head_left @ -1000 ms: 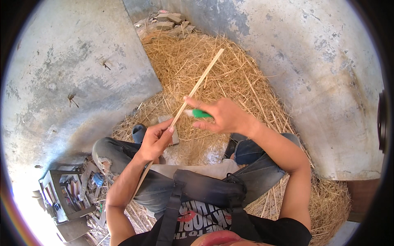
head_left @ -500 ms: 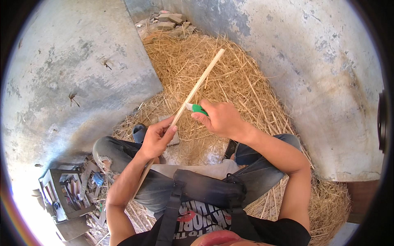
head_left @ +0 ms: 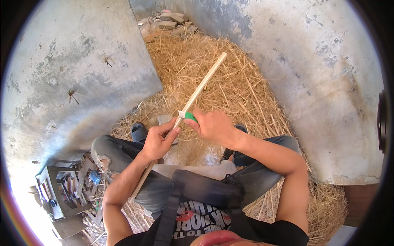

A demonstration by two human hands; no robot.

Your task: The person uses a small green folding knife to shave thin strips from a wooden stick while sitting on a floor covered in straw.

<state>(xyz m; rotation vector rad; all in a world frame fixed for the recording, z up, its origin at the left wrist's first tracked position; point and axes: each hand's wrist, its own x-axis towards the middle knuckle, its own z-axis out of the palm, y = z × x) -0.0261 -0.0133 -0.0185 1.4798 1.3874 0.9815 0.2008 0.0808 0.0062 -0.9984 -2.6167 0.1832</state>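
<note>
The right hand (head_left: 213,126) curls around a green-handled knife (head_left: 190,117), thumb and fingers closed on it, and the blade meets the strip (head_left: 204,85) just above the left hand (head_left: 159,141). That left hand pinches the strip between thumb and fingers — the strip slants from beside the left forearm up over the straw. Half a second ago the blade sat higher on it; now knife and right hand are nearer the left hand. Straw (head_left: 242,96) covers the ground around the crossed legs — rubble (head_left: 172,19) beyond, stained grey walls (head_left: 303,94) either side, a crate (head_left: 72,212) at lower left.
</note>
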